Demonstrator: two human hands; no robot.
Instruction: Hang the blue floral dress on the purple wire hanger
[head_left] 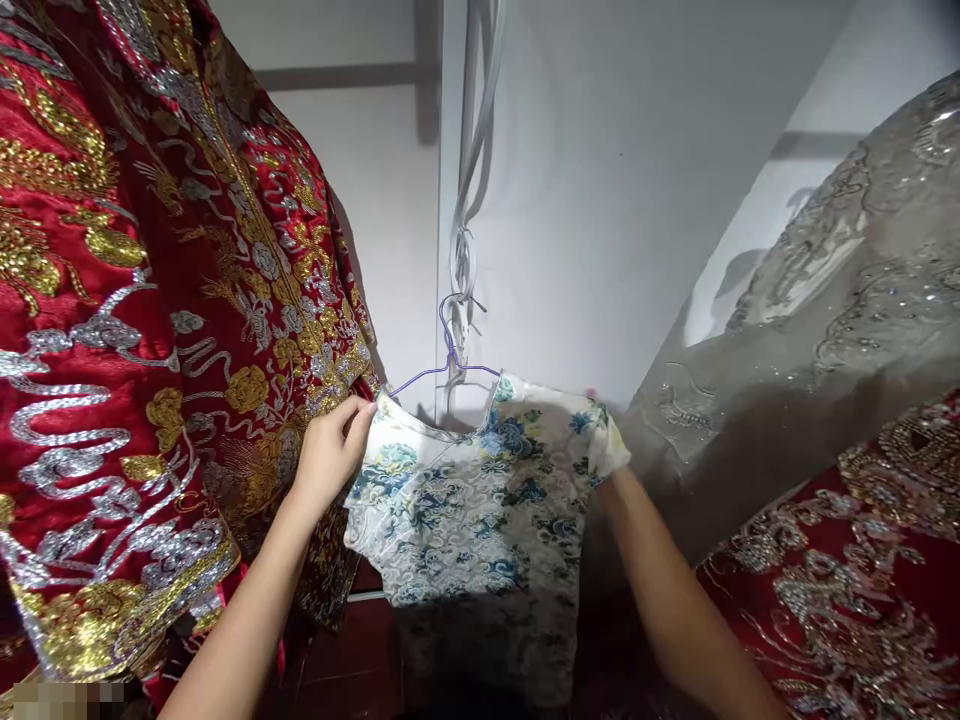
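Observation:
A white short-sleeved garment with blue and yellow flowers (480, 500) hangs on a thin purple wire hanger (450, 362). The hanger's hook goes through a white ring-like chain (463, 262) by the wall. At the garment's left shoulder in view, my left hand (334, 445) is closed with thumb and fingers pinching the cloth beside the hanger arm. On the other side, my right hand goes behind the garment's sleeve; only the forearm (652, 545) and a small pink spot near the shoulder show. Its fingers are hidden. The garment's lower part falls into deep shadow.
A red jacket with gold and silver embroidery (247, 250) hangs close on the left. To the right are a pale beaded gown (862, 290) and a red beaded garment (862, 580). Behind stands a white wall (600, 200); a dark red floor (337, 660) lies below.

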